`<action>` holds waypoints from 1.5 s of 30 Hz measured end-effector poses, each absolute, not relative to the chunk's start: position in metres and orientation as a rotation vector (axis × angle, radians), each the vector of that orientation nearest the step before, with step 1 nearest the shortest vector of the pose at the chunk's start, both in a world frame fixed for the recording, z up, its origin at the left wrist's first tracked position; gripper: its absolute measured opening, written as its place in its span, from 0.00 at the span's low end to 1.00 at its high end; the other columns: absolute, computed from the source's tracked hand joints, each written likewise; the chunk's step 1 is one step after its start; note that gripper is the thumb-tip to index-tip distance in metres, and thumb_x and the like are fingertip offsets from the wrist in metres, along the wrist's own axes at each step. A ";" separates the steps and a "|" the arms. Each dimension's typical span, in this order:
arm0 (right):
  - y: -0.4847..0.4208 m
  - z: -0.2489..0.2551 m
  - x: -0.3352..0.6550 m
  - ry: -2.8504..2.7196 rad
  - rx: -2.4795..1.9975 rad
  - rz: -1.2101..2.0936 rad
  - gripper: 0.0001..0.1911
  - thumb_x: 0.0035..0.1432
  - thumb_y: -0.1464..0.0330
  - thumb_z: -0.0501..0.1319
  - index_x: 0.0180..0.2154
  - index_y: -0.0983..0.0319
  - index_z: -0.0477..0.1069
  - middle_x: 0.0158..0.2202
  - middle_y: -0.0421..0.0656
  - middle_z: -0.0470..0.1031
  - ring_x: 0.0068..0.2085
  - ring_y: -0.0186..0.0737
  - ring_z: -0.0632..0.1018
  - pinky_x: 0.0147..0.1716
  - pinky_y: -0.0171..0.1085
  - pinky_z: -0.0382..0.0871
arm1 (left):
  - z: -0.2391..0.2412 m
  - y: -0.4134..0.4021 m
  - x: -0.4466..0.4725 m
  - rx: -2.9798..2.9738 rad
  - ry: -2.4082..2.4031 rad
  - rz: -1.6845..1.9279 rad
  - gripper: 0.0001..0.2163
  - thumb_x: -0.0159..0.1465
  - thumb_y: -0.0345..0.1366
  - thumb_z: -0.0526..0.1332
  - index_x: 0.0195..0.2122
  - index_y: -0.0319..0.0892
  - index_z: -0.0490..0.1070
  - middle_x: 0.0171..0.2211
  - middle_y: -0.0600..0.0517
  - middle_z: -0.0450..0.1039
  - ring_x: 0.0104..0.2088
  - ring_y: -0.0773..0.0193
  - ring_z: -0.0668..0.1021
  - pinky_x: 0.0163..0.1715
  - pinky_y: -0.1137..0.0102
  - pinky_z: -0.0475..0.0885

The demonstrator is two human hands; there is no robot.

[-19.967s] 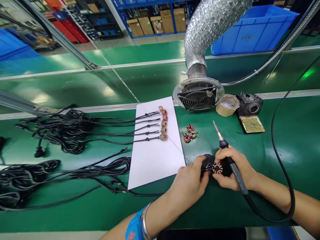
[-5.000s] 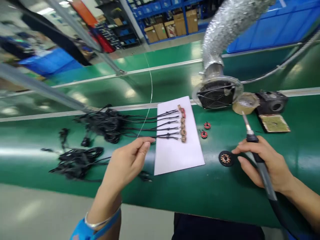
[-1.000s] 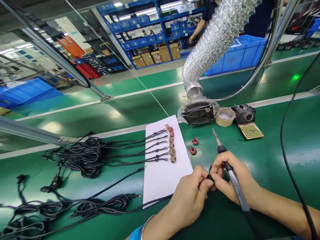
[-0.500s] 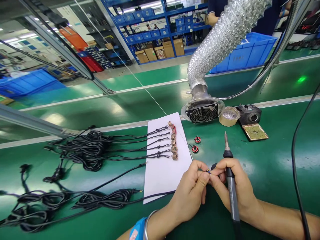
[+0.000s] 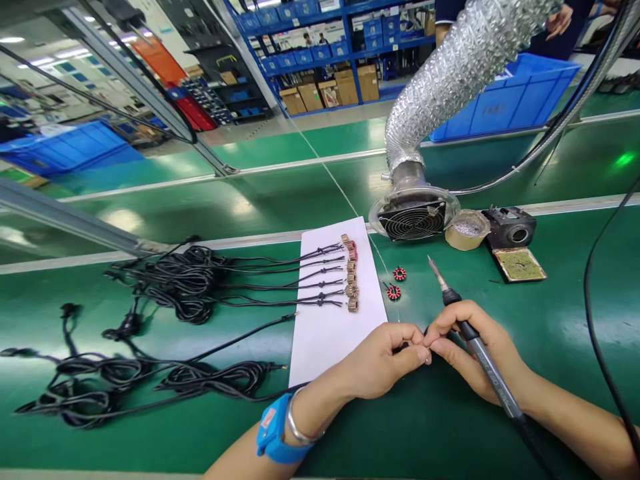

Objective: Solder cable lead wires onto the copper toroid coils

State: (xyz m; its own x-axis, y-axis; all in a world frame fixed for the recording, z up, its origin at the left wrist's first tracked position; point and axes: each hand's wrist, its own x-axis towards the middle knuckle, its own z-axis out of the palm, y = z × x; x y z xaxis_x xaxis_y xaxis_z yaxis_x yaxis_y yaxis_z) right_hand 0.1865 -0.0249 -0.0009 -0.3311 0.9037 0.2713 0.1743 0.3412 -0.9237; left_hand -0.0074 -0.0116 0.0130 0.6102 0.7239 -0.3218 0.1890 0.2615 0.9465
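Observation:
My left hand [image 5: 380, 363] is closed in a pinch at the lower middle, around the end of a black cable [image 5: 283, 393] that comes in from the left. The fingertips mostly hide that end. My right hand [image 5: 483, 350] meets it, thumb and forefinger pinching at the thin wire tip. Across the same right hand lies a soldering iron [image 5: 490, 370], its metal tip pointing up and left, away from the wire. Two small red-and-black wound rings [image 5: 394, 292] lie beyond the hands. A white sheet [image 5: 320, 347] bears a row of copper-coloured wound rings [image 5: 352, 277] beside several cable ends.
Coiled black cables [image 5: 193, 280] cover the left of the green bench [image 5: 450, 433]. A fume extractor fan [image 5: 415, 220] on a silver duct hangs at the back, near a round solder tub [image 5: 467, 230] and a sponge holder [image 5: 520, 263]. A person stands behind the blue crate [image 5: 505, 100].
The soldering iron has tilted, its tip swinging left. Both hands have drawn tighter together, and the coloured wire end seen between them is now largely covered. The camera view has shifted slightly.

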 end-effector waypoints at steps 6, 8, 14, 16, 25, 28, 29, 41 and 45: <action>-0.027 0.000 0.193 -1.972 -0.943 0.870 0.09 0.62 0.74 0.57 0.43 0.56 0.63 0.35 0.40 0.73 0.33 0.35 0.75 0.33 0.34 0.71 | 0.014 -0.014 -0.008 1.523 0.991 0.313 0.13 0.65 0.44 0.55 0.28 0.41 0.62 0.23 0.58 0.58 0.24 0.70 0.60 0.25 0.74 0.57; -0.028 0.004 0.188 -1.989 -0.904 0.789 0.13 0.60 0.74 0.59 0.45 0.55 0.62 0.37 0.40 0.73 0.36 0.36 0.75 0.36 0.36 0.71 | 0.016 -0.016 -0.006 1.642 1.083 0.312 0.11 0.66 0.41 0.54 0.29 0.42 0.64 0.24 0.57 0.62 0.26 0.68 0.64 0.25 0.73 0.58; -0.033 0.011 0.168 -2.059 -0.932 0.803 0.13 0.59 0.78 0.56 0.42 0.56 0.62 0.33 0.38 0.70 0.33 0.34 0.73 0.33 0.33 0.69 | 0.024 -0.021 0.000 1.788 1.103 0.312 0.06 0.59 0.27 0.53 0.30 0.41 0.68 0.28 0.54 0.72 0.28 0.65 0.72 0.28 0.72 0.63; -0.029 0.011 0.172 -2.058 -0.935 0.826 0.14 0.60 0.78 0.55 0.45 0.56 0.61 0.33 0.38 0.70 0.34 0.34 0.73 0.34 0.33 0.69 | 0.025 -0.021 0.000 1.826 1.128 0.326 0.07 0.61 0.29 0.53 0.29 0.41 0.68 0.25 0.54 0.70 0.25 0.66 0.70 0.26 0.73 0.61; 0.000 -0.004 0.208 -2.221 -0.558 0.640 0.22 0.62 0.79 0.56 0.57 0.60 0.62 0.35 0.42 0.73 0.34 0.35 0.70 0.34 0.35 0.68 | 0.022 -0.008 -0.014 1.593 1.049 0.265 0.09 0.66 0.39 0.54 0.35 0.42 0.71 0.28 0.55 0.73 0.28 0.68 0.71 0.28 0.74 0.64; 0.001 -0.011 0.210 -2.281 -0.529 0.625 0.25 0.62 0.79 0.56 0.59 0.60 0.60 0.33 0.41 0.73 0.32 0.36 0.69 0.33 0.36 0.66 | 0.021 -0.006 -0.014 1.556 1.051 0.251 0.11 0.67 0.39 0.52 0.31 0.41 0.69 0.27 0.56 0.72 0.26 0.69 0.69 0.27 0.74 0.63; 0.000 -0.012 0.210 -2.305 -0.533 0.600 0.26 0.62 0.79 0.56 0.60 0.60 0.60 0.33 0.41 0.73 0.32 0.36 0.69 0.33 0.36 0.66 | 0.020 -0.006 -0.014 1.552 1.059 0.251 0.12 0.67 0.39 0.52 0.30 0.41 0.69 0.27 0.56 0.72 0.25 0.70 0.68 0.27 0.74 0.62; -0.010 0.001 0.203 -2.364 -0.628 0.323 0.21 0.65 0.78 0.52 0.59 0.63 0.62 0.31 0.40 0.72 0.30 0.35 0.69 0.29 0.35 0.65 | 0.015 -0.012 -0.012 1.557 1.071 0.286 0.10 0.66 0.39 0.52 0.29 0.42 0.64 0.24 0.58 0.65 0.24 0.70 0.65 0.24 0.74 0.60; -0.012 0.002 0.203 -2.364 -0.611 0.321 0.22 0.65 0.78 0.52 0.59 0.65 0.61 0.29 0.39 0.71 0.30 0.36 0.67 0.29 0.36 0.64 | 0.016 -0.012 -0.012 1.578 1.094 0.320 0.10 0.65 0.38 0.52 0.28 0.42 0.62 0.22 0.58 0.59 0.24 0.70 0.61 0.23 0.74 0.56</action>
State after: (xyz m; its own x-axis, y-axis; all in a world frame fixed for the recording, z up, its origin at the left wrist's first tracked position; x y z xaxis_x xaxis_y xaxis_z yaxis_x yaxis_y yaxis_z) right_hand 0.2031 -0.0120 0.0018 -0.6689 0.5053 0.5451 0.3415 0.8603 -0.3784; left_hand -0.0116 -0.0124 0.0157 0.5311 0.7759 -0.3405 0.4699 0.0647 0.8803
